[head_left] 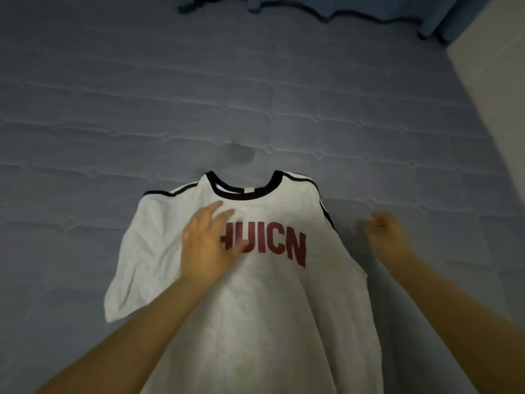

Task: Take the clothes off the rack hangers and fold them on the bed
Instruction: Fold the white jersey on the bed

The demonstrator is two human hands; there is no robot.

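A white T-shirt (267,297) with a black collar, black shoulder stripes and red chest lettering lies face up on the blue-grey quilted bed (113,115). My left hand (210,243) rests flat on the chest, fingers straight, covering the start of the lettering. My right hand (387,237) hovers just right of the shirt above the bed, blurred, fingers loosely curled, holding nothing. The left sleeve is spread out; the right sleeve is folded under or hidden along the shirt's edge. No hanger or rack is in view.
A blue curtain (312,7) hangs along the far edge of the bed. A pale wall or cabinet side (494,103) runs down the right. Bare mattress surrounds the shirt on the left and beyond the collar.
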